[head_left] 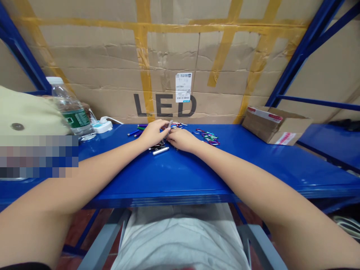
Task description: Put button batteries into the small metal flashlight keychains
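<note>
Blue shelf — tube between hands

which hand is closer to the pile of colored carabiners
Right. The right hand lies just beside the carabiners, on their left in the view. The left hand is farther away, beyond the right hand.

Blue steel shelf held: silver tube just below left grip; coloured carabiners beside right grip; cardboard carton well right; water bottle well left.
</note>
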Available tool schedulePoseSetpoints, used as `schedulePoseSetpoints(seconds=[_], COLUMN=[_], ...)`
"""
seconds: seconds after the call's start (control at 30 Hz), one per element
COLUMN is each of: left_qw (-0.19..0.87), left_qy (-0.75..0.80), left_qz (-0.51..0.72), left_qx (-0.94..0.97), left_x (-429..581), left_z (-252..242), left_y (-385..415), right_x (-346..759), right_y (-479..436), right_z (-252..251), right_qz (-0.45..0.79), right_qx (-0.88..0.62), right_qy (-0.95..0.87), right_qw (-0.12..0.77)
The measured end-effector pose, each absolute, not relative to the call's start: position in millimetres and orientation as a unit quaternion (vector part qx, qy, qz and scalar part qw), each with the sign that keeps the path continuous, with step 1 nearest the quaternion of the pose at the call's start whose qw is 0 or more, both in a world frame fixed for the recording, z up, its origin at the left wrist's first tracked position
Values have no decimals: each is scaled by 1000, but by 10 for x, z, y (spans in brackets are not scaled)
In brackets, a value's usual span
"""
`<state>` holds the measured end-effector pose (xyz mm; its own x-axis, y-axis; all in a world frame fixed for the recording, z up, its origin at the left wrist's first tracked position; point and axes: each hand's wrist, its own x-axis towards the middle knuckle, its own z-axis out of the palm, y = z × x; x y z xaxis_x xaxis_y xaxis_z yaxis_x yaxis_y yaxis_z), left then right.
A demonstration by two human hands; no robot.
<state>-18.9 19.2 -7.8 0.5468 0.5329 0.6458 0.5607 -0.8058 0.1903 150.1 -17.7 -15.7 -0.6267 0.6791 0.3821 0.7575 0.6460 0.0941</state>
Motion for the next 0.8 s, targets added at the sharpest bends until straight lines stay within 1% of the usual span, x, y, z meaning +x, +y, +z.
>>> schedulePoseSetpoints(seconds=[0.27, 0.33, 0.4, 0.5, 0.6, 0.67, 0.73, 0.8], left_qw=[10, 6, 4, 6, 8, 9, 12, 16], left_qy=[-306, -302, -294, -280, -272, -264, -254, -245], left_qz=[-358, -355, -345, -316, -296, -287, -275, -265], left_qx=[-882, -885, -891, -906, -916, -921, -927, -932], left_x=[-192, -195, -198, -197, -187, -180, -176, -173], left_z=[-90, -86, -85, -88, -90, -87, -82, -79], left_y=[211, 211, 208, 197, 171, 148, 129, 118], right_x=[1515, 1554, 1617, 1731, 1815, 1838, 1840, 1835], right_y=[-173, -191, -196, -178, -156, -152, -157, -162], right_z=[-99, -59, -21, 24, 56, 73, 84, 88], right_qz=[-46, -35, -15, 35, 90, 149, 208, 236], right_qx=[-389, -404, -430, -475, -513, -529, -530, -524], right_qy=[-897, -884, -857, -808, -768, -740, -717, -707], right_qw=[204, 233, 283, 348, 373, 388, 402, 411])
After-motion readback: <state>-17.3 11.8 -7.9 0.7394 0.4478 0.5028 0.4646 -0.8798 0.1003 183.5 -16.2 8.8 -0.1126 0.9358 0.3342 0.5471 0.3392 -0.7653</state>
